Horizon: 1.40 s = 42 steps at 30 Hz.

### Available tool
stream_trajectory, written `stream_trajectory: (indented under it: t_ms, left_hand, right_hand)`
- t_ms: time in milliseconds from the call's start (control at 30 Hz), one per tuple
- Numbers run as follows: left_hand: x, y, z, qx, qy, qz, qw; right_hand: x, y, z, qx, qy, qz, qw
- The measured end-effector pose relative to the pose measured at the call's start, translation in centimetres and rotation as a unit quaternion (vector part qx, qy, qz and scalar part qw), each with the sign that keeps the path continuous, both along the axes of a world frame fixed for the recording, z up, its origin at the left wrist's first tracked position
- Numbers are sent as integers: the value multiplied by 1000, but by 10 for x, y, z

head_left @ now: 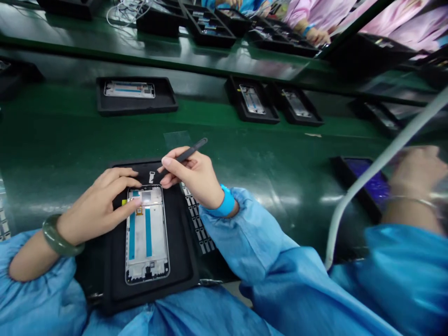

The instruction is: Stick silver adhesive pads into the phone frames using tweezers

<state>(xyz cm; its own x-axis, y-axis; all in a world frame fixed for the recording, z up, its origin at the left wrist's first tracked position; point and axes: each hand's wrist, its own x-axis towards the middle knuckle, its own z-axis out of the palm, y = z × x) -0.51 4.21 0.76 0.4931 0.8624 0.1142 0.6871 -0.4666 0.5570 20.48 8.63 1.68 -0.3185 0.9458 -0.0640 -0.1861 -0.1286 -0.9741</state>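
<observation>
Blue gown (217, 310) cloth fills the bottom edge, nearest the camera, just below a black tray (184, 261) on the green counter (273, 154). Flat in that tray lies a phone frame (159, 238), its long side running roughly away from the wearer, with two blue strips (148, 233) along its pale face and a yellow tab (124, 202) at its left edge.

Both hands are at the far end of the frame, apart from each other. The left hand (98, 203) is spread, its thumb on the frame and its fingers by the top edge; a green bangle (51, 233) circles the wrist. The right hand (196, 175), with a blue band (227, 200) at its wrist, pinches a dark tool (192, 150) — whether the tip touches anything cannot be told. A small white piece (151, 177) sits between the hands, just beyond the frame.

Right of the tray, partly under the right sleeve, is a sheet (199, 224) of small dark pieces. Farther back stand more trays (164, 95) with frames. At right, beyond a pale tube (367, 170), a co-worker's blurred hand (418, 172) is beside a tray holding something purple (371, 179).
</observation>
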Motion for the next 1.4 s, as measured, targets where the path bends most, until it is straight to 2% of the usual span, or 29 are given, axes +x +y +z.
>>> stream_trajectory:
  t_ms: [100,233,567,1033,1200,1400]
  left_hand:
    - [-17,-5,-15,25,33,-39,998]
    - [-16,-13,-24,43,46,-44,997]
    - [-13,-15,-22,37,48,-41,997]
    - [-12,-16,-23,51,60,-48,996]
    - [-12,-16,-25,70,79,-53,993]
    - [-11,-16,-26,103,90,-54,989]
  right_hand:
    - [-12,3,-13,-40,3,8,999]
    - [-22,0,-26,-57,-26,10,998]
    - [-20,-7,-36,49,-171,28,984]
    - [-20,-8,-36,111,-222,32,968]
    - [-19,-9,-36,199,-256,42,945]
    - [-17,-15,-37,407,-290,50,865]
